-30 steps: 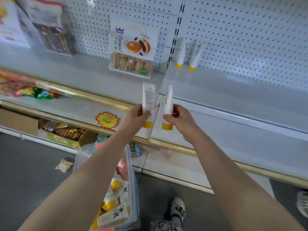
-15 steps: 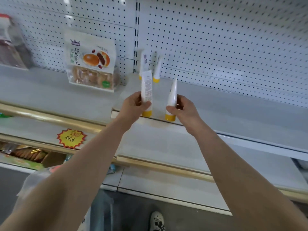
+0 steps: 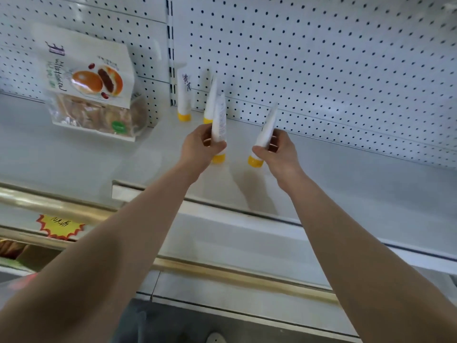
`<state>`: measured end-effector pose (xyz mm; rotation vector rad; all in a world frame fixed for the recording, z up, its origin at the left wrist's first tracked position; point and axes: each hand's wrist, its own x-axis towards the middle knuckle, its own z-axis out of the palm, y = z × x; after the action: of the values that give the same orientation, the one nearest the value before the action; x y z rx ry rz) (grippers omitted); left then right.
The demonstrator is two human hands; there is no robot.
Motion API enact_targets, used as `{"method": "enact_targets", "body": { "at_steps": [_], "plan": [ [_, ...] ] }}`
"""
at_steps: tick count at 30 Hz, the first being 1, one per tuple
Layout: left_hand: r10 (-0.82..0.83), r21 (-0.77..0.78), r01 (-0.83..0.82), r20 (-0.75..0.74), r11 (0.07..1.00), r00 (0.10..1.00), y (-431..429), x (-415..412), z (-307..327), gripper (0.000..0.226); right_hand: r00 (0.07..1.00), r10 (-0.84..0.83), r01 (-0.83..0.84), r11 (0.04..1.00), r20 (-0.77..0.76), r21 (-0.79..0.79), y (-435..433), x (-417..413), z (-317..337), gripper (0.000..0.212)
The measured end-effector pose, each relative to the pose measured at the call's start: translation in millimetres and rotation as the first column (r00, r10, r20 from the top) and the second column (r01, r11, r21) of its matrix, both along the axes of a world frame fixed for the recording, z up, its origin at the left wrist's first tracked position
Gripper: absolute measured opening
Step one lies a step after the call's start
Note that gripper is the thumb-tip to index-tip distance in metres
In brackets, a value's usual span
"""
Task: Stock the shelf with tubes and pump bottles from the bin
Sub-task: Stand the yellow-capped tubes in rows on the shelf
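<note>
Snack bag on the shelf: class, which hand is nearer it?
Left. The left hand, gripping a tube, is just right of the snack bag; the right hand, gripping a second tube, is farther right.

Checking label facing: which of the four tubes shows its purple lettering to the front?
The leftmost tube, standing against the pegboard; the other three show no purple.

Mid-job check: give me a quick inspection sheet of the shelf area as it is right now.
Surface: grey shelf.
Job's things: shelved tubes stand cap-down against the pegboard; bin out of view.
Clutter: snack bag leans at back left.
Hands: left hand grips left tube; right hand grips right tube; both tubes cap-down over the shelf.
Cables: nothing seen.
Surroundings: price sticker on a lower shelf rail.
</note>
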<state>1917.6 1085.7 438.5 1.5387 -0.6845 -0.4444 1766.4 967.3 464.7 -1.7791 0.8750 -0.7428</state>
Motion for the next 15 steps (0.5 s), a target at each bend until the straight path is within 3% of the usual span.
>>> {"method": "enact_targets", "body": {
  "at_steps": [15],
  "plan": [
    [0.057, -0.001, -0.057, 0.083, 0.998, 0.995, -104.5, 41.8, -12.4, 0.050, 1.000, -0.005, 0.007, 0.997, 0.024, -0.082, -86.7, 72.7, -22.2, 0.051]
  ]
}}
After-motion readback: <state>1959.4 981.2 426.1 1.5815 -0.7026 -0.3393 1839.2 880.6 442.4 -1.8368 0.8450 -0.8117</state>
